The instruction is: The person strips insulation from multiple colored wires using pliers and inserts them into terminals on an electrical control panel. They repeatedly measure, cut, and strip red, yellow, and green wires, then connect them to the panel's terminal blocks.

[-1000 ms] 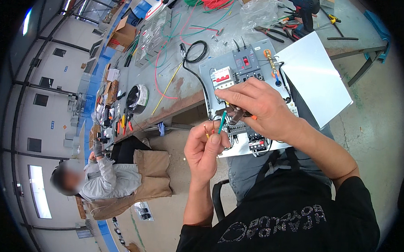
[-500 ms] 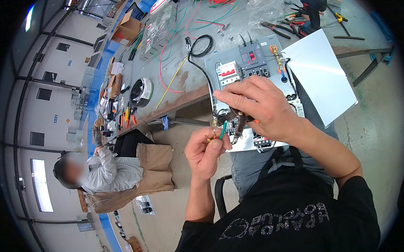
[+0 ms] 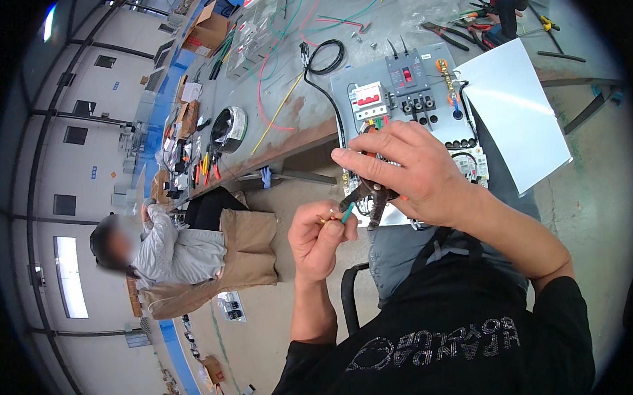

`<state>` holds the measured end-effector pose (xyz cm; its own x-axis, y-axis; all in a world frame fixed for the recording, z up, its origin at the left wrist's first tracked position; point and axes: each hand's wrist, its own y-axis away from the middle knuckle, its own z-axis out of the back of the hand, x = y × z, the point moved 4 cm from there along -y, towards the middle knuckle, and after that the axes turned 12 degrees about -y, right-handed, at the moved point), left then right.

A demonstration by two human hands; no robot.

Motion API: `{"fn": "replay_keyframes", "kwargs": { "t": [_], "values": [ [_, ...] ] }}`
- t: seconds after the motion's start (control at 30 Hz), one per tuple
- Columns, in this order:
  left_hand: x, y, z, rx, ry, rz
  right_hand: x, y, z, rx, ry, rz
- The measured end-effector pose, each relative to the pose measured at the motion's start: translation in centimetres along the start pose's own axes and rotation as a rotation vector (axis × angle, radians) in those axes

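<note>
My right hand (image 3: 416,170) is wrapped round the handles of dark-jawed pliers (image 3: 374,198), whose jaws are spread apart. My left hand (image 3: 317,240) pinches a short green piece (image 3: 347,213), a wire end or sleeve, with small brass-coloured terminals (image 3: 322,219) among the fingers. The green piece lies just beside the jaws; I cannot tell if they touch. Beneath my hands is a grey mounting plate (image 3: 342,86) bearing a large grey circuit breaker (image 3: 408,76) with a red switch and a white breaker (image 3: 369,99) with red levers. My right hand hides part of its wiring.
The workbench (image 3: 302,112) ahead holds a coiled black cable (image 3: 327,57), a black wire roll (image 3: 229,129), loose coloured wires and red-handled pliers (image 3: 445,35). A white sheet (image 3: 514,114) lies right of the plate. Another person (image 3: 187,255) sits at the left.
The view has shifted slightly, so the bench and plate sit a little further right. The pliers' jaws look wider apart. My left hand still pinches the green piece.
</note>
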<state>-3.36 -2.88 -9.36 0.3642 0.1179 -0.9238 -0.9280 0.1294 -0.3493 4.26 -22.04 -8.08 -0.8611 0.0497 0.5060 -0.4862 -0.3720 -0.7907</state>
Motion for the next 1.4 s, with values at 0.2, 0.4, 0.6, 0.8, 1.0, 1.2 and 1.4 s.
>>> {"fn": "replay_keyframes", "kwargs": {
  "t": [0.2,0.4,0.6,0.8,1.0,1.2,1.4],
  "values": [
    [-0.6,-0.2,-0.6,0.049,0.186,0.204,-0.3,0.3,-0.3,0.037,0.072,-0.046],
    [0.2,-0.8,-2.0,0.075,0.346,0.409,-0.6,1.1,-0.5,0.08,0.097,-0.135],
    [1.4,-0.9,-2.7,0.054,0.442,0.441,-1.0,1.8,-0.6,0.169,0.136,-0.19],
    [1.9,-1.2,-2.4,0.056,0.459,0.426,-1.4,1.7,-1.1,0.191,0.15,-0.206],
    [2.3,-1.1,-1.9,0.026,0.503,0.457,-1.3,1.5,-1.5,0.203,0.177,-0.235],
    [2.8,-1.0,-1.6,0.029,0.47,0.428,-1.1,1.1,-1.5,0.204,0.157,-0.261],
    [2.7,-1.1,-1.5,0.035,0.458,0.416,-1.3,1.2,-1.7,0.235,0.151,-0.269]
  ]
}}
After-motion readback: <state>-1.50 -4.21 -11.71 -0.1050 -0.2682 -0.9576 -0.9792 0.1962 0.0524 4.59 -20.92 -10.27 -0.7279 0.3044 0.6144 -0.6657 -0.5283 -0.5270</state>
